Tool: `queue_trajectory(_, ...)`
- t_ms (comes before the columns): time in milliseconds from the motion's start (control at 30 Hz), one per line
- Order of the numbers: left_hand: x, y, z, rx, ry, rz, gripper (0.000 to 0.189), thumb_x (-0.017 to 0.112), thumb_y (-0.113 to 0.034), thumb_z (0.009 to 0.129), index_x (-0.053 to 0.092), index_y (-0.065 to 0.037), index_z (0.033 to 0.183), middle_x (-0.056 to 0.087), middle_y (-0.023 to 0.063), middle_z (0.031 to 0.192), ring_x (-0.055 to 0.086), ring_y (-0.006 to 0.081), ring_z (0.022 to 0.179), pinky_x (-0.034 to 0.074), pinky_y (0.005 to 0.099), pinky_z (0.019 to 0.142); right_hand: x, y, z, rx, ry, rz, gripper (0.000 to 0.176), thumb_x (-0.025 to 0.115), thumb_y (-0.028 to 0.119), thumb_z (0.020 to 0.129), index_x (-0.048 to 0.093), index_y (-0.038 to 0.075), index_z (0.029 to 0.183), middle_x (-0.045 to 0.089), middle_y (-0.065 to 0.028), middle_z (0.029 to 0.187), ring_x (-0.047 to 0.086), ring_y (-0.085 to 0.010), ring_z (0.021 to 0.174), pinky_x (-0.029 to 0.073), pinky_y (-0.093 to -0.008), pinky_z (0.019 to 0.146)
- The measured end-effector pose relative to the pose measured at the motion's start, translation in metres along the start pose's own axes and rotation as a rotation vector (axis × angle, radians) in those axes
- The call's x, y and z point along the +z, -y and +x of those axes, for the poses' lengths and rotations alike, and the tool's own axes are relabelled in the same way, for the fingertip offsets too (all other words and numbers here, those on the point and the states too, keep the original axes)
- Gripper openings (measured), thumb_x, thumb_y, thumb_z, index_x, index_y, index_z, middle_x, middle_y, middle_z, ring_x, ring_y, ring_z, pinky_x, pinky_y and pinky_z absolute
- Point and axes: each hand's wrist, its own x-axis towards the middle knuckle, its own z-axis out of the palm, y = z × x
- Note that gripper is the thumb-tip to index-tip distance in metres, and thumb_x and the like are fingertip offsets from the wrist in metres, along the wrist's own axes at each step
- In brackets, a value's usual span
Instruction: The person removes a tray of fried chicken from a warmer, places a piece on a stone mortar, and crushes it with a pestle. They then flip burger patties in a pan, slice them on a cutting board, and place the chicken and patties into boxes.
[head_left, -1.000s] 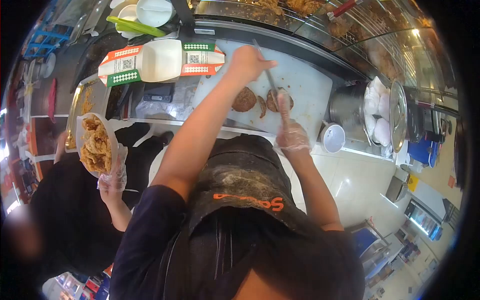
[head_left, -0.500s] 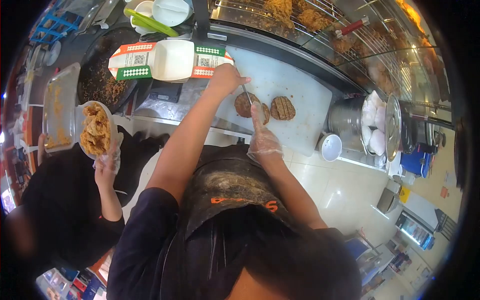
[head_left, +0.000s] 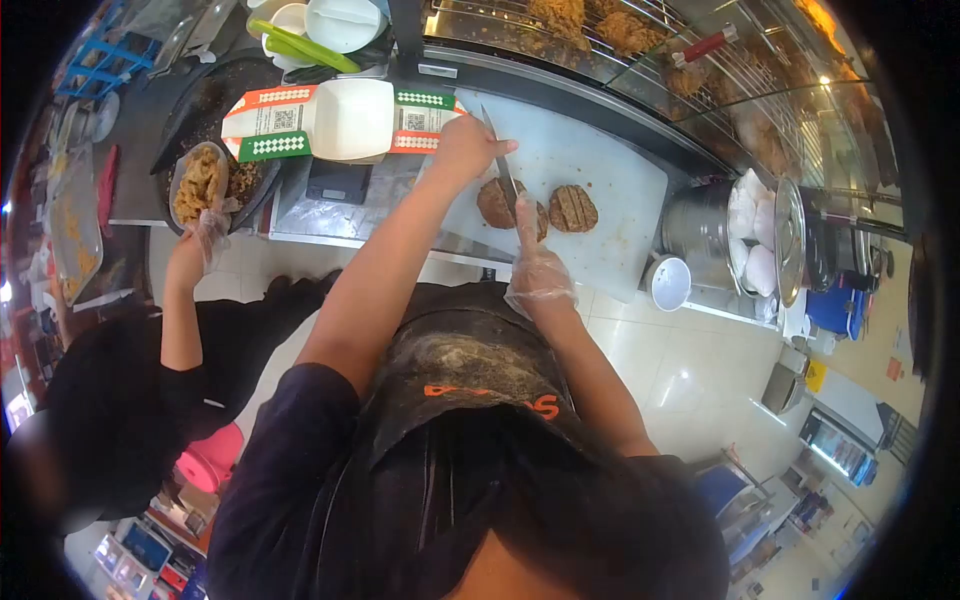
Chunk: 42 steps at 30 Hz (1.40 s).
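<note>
My gloved right hand [head_left: 541,278] is closed on a knife, its index finger stretched forward along it; the handle is mostly hidden. The knife's blade [head_left: 508,178] lies across a round brown meat patty [head_left: 494,203], part of which shows on the blade's right side. My bare left hand [head_left: 470,147] is curled over the blade near its tip, thumb stretched across it; its fingertips are hidden. A second patty [head_left: 573,208], with dark parallel lines on top, lies to the right on the white cutting board [head_left: 620,200].
An open paper food box [head_left: 352,120] sits left of the board. A co-worker's gloved hand [head_left: 210,235] holds a bowl of fried chicken [head_left: 198,185] over a dark pan. A metal pot [head_left: 700,225] and white bowl [head_left: 669,282] stand right; a glass warming cabinet [head_left: 640,70] stands behind.
The blade has tilted slightly, and both my hands have shifted a little with it. The co-worker has moved the bowl of fried chicken up over the dark pan; the tray has shifted left.
</note>
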Motion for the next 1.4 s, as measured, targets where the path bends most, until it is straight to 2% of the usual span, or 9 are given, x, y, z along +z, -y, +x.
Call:
queue_trajectory(233,-0.019,0.002,-0.004,-0.059,0.164,0.106,0.046,0.074,-0.045,0.078,0.067,-0.002,0.062,0.061,0.0079,0.051,0.061,0.0167,0.043,0.050,0.0313,0.051,0.002,0.023,-0.010,0.037,0.055,-0.024,0.093,0.054,0.000,0.080,-0.001,0.019,0.154,0.061,-0.0209,0.067,0.062,-0.0347,0.060,0.048,-0.0475,0.059)
queue_trajectory(333,-0.001,0.021,0.003,-0.145,0.163,0.122,0.054,0.070,-0.052,0.078,0.062,-0.007,0.050,0.060,0.0048,0.047,0.062,0.0202,0.050,0.052,0.0334,0.062,0.012,0.025,-0.009,0.055,0.056,-0.022,0.094,0.054,0.001,0.080,-0.001,0.020,0.154,0.062,-0.0204,0.070,0.063,-0.0338,0.063,0.049,-0.0466,0.061)
queue_trajectory(533,0.015,0.036,0.010,0.012,0.164,0.267,0.052,0.071,-0.046,0.079,0.062,-0.005,0.049,0.057,0.0073,0.045,0.060,0.0200,0.043,0.051,0.0335,0.054,0.018,0.031,-0.009,0.091,0.118,0.042,0.095,0.053,0.000,0.079,-0.002,0.021,0.154,0.063,-0.0202,0.074,0.063,-0.0335,0.068,0.049,-0.0444,0.065)
queue_trajectory(633,0.015,0.031,0.009,0.000,0.115,0.188,0.052,0.072,-0.047,0.078,0.062,-0.005,0.049,0.057,0.0081,0.045,0.060,0.0206,0.045,0.051,0.0340,0.057,0.017,0.028,-0.003,0.075,0.084,0.076,0.094,0.053,-0.001,0.079,-0.001,0.020,0.154,0.062,-0.0214,0.073,0.062,-0.0337,0.066,0.049,-0.0448,0.063)
queue_trajectory(833,-0.004,-0.002,-0.007,0.061,-0.029,0.029,0.047,0.076,-0.045,0.074,0.070,0.000,0.068,0.061,0.0148,0.054,0.064,0.0279,0.058,0.051,0.0373,0.064,0.016,0.020,-0.015,0.036,-0.073,0.084,0.093,0.053,-0.002,0.079,0.002,0.021,0.153,0.059,-0.0223,0.066,0.057,-0.0366,0.056,0.044,-0.0479,0.053)
queue_trajectory(1033,0.000,-0.028,0.013,-0.042,0.099,-0.127,0.046,0.075,-0.045,0.075,0.070,0.000,0.065,0.062,0.0126,0.053,0.064,0.0262,0.057,0.052,0.0371,0.065,-0.001,0.001,-0.008,0.100,-0.082,-0.012,0.092,0.052,-0.003,0.079,0.004,0.021,0.154,0.056,-0.0200,0.060,0.056,-0.0359,0.052,0.043,-0.0472,0.051)
queue_trajectory(1133,0.010,-0.020,0.027,-0.004,0.175,0.016,0.045,0.073,-0.045,0.077,0.069,-0.003,0.061,0.060,0.0102,0.050,0.062,0.0234,0.047,0.051,0.0351,0.055,0.000,-0.004,-0.004,0.086,-0.080,-0.034,0.092,0.052,-0.002,0.080,0.004,0.022,0.154,0.056,-0.0198,0.060,0.057,-0.0355,0.053,0.044,-0.0475,0.052)
queue_trajectory(1233,0.028,0.002,0.038,0.119,0.141,0.152,0.052,0.071,-0.051,0.077,0.066,-0.003,0.057,0.059,0.0105,0.048,0.062,0.0239,0.049,0.052,0.0361,0.060,0.004,-0.006,-0.004,0.068,-0.074,-0.014,0.091,0.051,-0.002,0.080,0.004,0.022,0.154,0.057,-0.0201,0.061,0.057,-0.0359,0.054,0.045,-0.0486,0.053)
queue_trajectory(1400,0.023,-0.003,0.037,0.023,0.154,0.263,0.057,0.067,-0.054,0.079,0.065,-0.003,0.053,0.059,0.0102,0.048,0.063,0.0259,0.054,0.051,0.0377,0.067,-0.003,-0.005,-0.004,0.042,-0.032,0.031,0.087,0.047,0.000,0.082,0.004,0.022,0.154,0.058,-0.0221,0.063,0.058,-0.0376,0.056,0.045,-0.0499,0.055)
